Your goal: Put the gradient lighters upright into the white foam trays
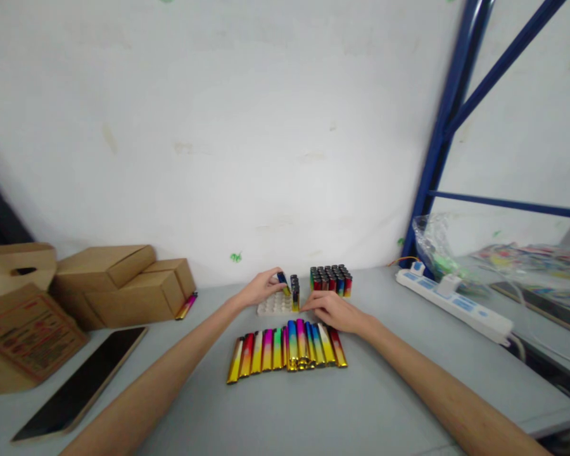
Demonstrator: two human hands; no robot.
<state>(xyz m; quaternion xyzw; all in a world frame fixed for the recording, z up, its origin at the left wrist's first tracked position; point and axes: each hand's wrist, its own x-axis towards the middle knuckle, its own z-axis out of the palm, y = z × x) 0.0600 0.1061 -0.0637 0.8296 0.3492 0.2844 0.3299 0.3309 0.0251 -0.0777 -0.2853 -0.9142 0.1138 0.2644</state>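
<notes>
Hidden, cut off, unclear

My right hand (331, 311) covers the white tray's (274, 306) near corner; the lighter (282, 280) in my left fingers is blurred; the cardboard boxes (9, 316) run off-frame.

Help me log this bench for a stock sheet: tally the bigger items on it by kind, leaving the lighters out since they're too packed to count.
Cardboard boxes: 4
Lighter trays: 2, a white one under the hands and a full one
Power strip: 1
Dark flat panel: 1
Clear plastic bag: 1
Total: 9
</notes>
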